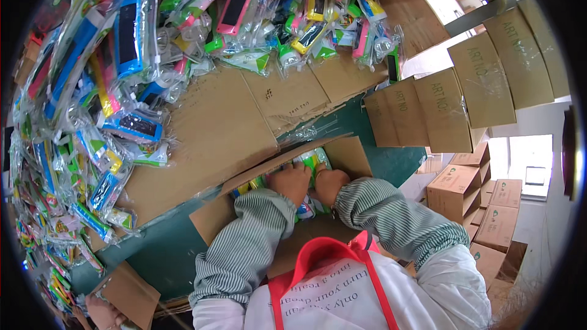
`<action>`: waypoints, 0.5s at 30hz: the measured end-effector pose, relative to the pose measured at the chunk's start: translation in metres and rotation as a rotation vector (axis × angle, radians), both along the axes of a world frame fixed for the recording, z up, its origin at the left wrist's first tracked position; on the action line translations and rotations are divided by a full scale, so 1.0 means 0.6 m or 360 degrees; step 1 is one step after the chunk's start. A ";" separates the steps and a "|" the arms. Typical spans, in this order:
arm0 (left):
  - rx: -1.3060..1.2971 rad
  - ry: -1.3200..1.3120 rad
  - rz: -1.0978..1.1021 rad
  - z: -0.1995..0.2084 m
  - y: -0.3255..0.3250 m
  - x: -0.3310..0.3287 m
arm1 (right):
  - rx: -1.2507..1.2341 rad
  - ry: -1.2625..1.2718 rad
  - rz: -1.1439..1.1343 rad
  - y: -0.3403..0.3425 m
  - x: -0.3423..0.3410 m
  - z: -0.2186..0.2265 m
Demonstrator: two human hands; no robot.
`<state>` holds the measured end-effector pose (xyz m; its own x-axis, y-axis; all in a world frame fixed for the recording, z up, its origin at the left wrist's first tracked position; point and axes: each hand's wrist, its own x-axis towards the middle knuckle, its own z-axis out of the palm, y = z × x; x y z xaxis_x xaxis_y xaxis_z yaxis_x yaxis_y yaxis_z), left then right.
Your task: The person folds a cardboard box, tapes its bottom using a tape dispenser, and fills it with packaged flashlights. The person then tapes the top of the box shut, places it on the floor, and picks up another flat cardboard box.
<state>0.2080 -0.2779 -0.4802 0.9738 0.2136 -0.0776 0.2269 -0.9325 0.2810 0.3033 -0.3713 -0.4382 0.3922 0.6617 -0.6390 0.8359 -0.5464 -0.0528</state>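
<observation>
Both of my hands reach down into an open cardboard box (pixel 348 153), among clear-bagged plastic items. My left hand (pixel 291 183) is curled, its fingertips hidden below the knuckles, so what it grips cannot be made out. Close beside it, my right hand (pixel 328 184) is bent against a bagged green item (pixel 312 160), its fingers closed and partly hidden. Yellow and green bagged pieces (pixel 244 189) show by my left wrist. Striped sleeve covers reach over both forearms.
A large heap of bagged, torch-like plastic things with dark panels (pixel 129 30) covers flattened cardboard (pixel 202 134) on the green table (pixel 165 238). Cartons (pixel 440 107) line the right, with more stacked cartons (pixel 452 186) beyond. Another person's hand (pixel 103 313) touches a cardboard flap (pixel 131 293).
</observation>
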 end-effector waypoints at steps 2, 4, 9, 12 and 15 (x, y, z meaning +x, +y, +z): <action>0.0012 0.0084 0.0012 0.003 -0.005 0.010 | -0.0031 -0.0013 -0.0080 -0.002 -0.004 -0.014; 0.0099 0.0344 0.0123 -0.018 -0.018 0.025 | 0.0048 -0.0079 -0.0246 0.010 -0.009 -0.041; -0.0014 0.0405 0.0123 -0.001 -0.008 0.034 | 0.0168 -0.0121 -0.0537 0.002 -0.011 -0.082; -0.0131 0.0296 0.0000 0.007 -0.010 0.007 | -0.0163 -0.0006 -0.0010 0.017 -0.001 -0.017; -0.0293 0.0517 0.0178 0.008 -0.059 -0.051 | -0.0337 0.0160 0.0479 -0.017 -0.023 -0.007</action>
